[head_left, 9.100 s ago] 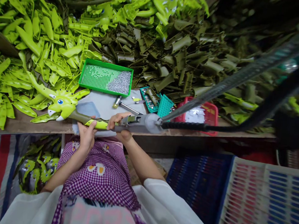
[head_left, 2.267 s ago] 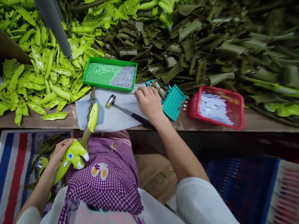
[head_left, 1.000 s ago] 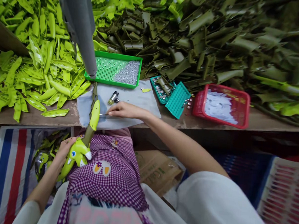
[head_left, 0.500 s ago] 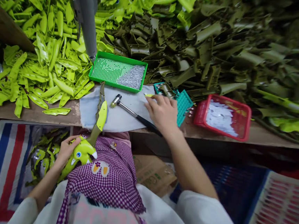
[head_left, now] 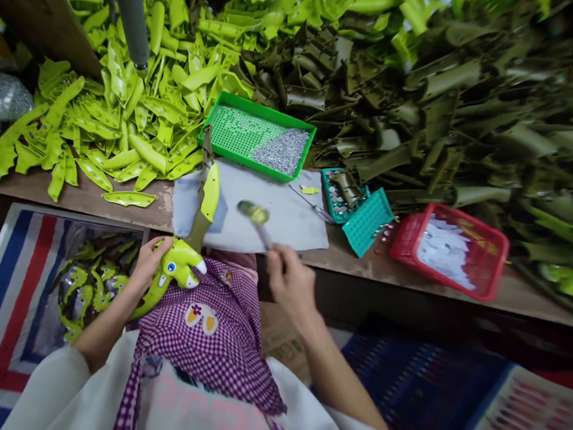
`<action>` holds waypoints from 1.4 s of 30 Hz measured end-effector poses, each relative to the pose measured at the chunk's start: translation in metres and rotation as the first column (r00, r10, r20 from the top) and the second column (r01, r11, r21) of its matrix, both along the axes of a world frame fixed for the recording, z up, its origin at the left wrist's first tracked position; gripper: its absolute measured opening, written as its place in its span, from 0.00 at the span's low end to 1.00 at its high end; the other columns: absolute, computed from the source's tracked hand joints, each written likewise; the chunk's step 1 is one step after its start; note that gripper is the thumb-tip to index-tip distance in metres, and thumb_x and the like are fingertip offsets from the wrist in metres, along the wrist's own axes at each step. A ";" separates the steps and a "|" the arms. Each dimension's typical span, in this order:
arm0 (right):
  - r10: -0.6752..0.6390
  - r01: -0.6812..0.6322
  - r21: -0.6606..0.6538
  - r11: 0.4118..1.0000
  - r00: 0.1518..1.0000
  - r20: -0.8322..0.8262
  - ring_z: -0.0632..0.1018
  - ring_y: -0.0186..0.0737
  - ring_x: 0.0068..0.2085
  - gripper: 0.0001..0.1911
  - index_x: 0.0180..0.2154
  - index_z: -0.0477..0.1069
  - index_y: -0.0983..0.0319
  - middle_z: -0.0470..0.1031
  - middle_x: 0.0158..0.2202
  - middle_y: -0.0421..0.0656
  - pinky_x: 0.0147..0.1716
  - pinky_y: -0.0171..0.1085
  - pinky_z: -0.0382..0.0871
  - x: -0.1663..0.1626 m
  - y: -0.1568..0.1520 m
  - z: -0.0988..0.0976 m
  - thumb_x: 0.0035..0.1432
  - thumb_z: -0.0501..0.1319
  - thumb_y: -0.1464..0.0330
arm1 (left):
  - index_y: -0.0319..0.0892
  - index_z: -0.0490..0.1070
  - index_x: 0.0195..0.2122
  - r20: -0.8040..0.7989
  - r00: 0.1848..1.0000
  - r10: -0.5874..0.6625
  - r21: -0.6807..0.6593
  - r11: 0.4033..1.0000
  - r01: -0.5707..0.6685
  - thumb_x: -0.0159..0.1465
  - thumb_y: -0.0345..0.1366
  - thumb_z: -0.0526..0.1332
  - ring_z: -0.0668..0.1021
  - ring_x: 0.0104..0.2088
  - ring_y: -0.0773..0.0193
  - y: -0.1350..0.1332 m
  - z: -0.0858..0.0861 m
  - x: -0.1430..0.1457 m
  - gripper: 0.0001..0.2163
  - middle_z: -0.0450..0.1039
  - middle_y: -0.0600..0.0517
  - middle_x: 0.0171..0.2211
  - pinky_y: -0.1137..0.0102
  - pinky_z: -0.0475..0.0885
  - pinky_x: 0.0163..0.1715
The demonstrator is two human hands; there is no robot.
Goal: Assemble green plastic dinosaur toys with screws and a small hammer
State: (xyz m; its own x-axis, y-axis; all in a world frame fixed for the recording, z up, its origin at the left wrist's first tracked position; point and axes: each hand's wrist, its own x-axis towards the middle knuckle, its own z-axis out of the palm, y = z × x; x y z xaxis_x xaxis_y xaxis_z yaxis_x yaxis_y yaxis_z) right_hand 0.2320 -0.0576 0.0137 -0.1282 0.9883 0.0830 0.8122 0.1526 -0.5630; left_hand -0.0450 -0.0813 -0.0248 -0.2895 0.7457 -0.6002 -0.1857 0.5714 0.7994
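Note:
My left hand (head_left: 149,264) is closed on the head end of a lime-green and olive plastic dinosaur toy (head_left: 176,265) with a blue eye and white-tipped jaws. The toy's olive neck and green-backed, toothed far end lie up over the bench edge onto a pale cloth (head_left: 285,225). In my right hand (head_left: 293,286), fingers wrapped round the handle, is a small hammer (head_left: 254,213). Its head is smeared by motion and hangs above the cloth, to the right of the toy. A thin screwdriver-like tool (head_left: 312,206) and a small green piece (head_left: 310,190) lie on the cloth.
Behind the cloth stands a green tray (head_left: 228,129) of small metal parts. To the right are a teal box (head_left: 366,222) and a red basket (head_left: 487,266) of white pieces. Lime-green parts (head_left: 109,119) and olive parts (head_left: 450,115) are heaped behind. A grey tool (head_left: 133,21) hangs overhead.
My right hand has taken hold of the hammer and lifted it from the cloth, coming back towards me. My left hand still holds the toy. The view has shifted a little.

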 end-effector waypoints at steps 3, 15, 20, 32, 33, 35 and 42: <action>0.237 -0.244 -0.111 0.963 0.969 -0.075 0.79 0.38 0.32 0.17 0.42 0.70 0.61 0.79 0.33 0.45 0.32 0.33 0.67 -0.031 -0.024 -0.005 0.67 0.46 0.61 | 0.37 0.75 0.37 -0.025 1.000 0.009 0.018 1.000 -0.009 0.47 0.52 0.69 0.78 0.30 0.62 0.003 -0.002 0.006 0.24 0.78 0.48 0.32 0.71 0.71 0.31; 0.313 -0.258 -0.316 0.913 0.940 0.138 0.77 0.38 0.28 0.19 0.38 0.70 0.60 0.79 0.32 0.43 0.26 0.34 0.58 -0.050 -0.017 0.000 0.68 0.44 0.60 | 0.37 0.76 0.37 -0.033 0.999 0.006 0.051 0.999 -0.004 0.48 0.51 0.69 0.77 0.30 0.63 0.002 -0.010 0.005 0.23 0.78 0.48 0.32 0.71 0.71 0.32; 0.153 -0.184 -0.232 0.955 0.977 -0.146 0.73 0.33 0.25 0.16 0.37 0.70 0.59 0.74 0.25 0.39 0.26 0.32 0.60 -0.066 0.000 0.030 0.67 0.47 0.58 | 0.37 0.76 0.40 -0.096 0.995 -0.019 0.044 0.999 0.024 0.49 0.51 0.69 0.78 0.33 0.59 0.000 -0.003 0.008 0.24 0.78 0.46 0.35 0.66 0.72 0.36; -0.245 0.219 -0.134 0.967 0.632 -0.735 0.60 0.26 0.18 0.16 0.32 0.69 0.62 0.60 0.17 0.33 0.18 0.29 0.53 -0.035 -0.002 0.026 0.62 0.55 0.57 | 0.40 0.73 0.45 -0.934 0.323 0.156 0.304 0.823 0.480 0.54 0.35 0.69 0.74 0.34 0.61 -0.056 0.046 0.001 0.18 0.71 0.49 0.32 0.68 0.70 0.37; -0.267 0.205 -0.173 0.963 0.662 -0.701 0.61 0.26 0.18 0.16 0.31 0.70 0.62 0.60 0.17 0.33 0.18 0.30 0.54 -0.030 -0.010 0.020 0.62 0.55 0.57 | 0.39 0.73 0.45 -0.941 0.296 0.166 0.298 0.821 0.487 0.53 0.35 0.69 0.73 0.33 0.60 -0.054 0.046 0.000 0.17 0.71 0.49 0.31 0.67 0.70 0.36; -0.292 0.179 -0.235 0.955 0.696 -0.656 0.61 0.26 0.19 0.16 0.30 0.70 0.62 0.61 0.18 0.33 0.18 0.30 0.55 -0.028 -0.025 0.013 0.62 0.55 0.57 | 0.39 0.73 0.44 -0.948 0.257 0.187 0.297 0.810 0.506 0.54 0.35 0.68 0.73 0.32 0.60 -0.048 0.046 0.002 0.17 0.70 0.49 0.30 0.67 0.70 0.35; -0.098 0.082 -0.054 0.995 0.878 -0.469 0.74 0.33 0.25 0.17 0.33 0.74 0.62 0.76 0.25 0.40 0.26 0.32 0.67 -0.027 -0.048 0.001 0.62 0.54 0.58 | 0.39 0.72 0.45 -0.934 0.308 0.182 0.324 0.796 0.511 0.54 0.36 0.69 0.74 0.34 0.60 -0.037 0.060 0.005 0.18 0.72 0.49 0.33 0.68 0.70 0.37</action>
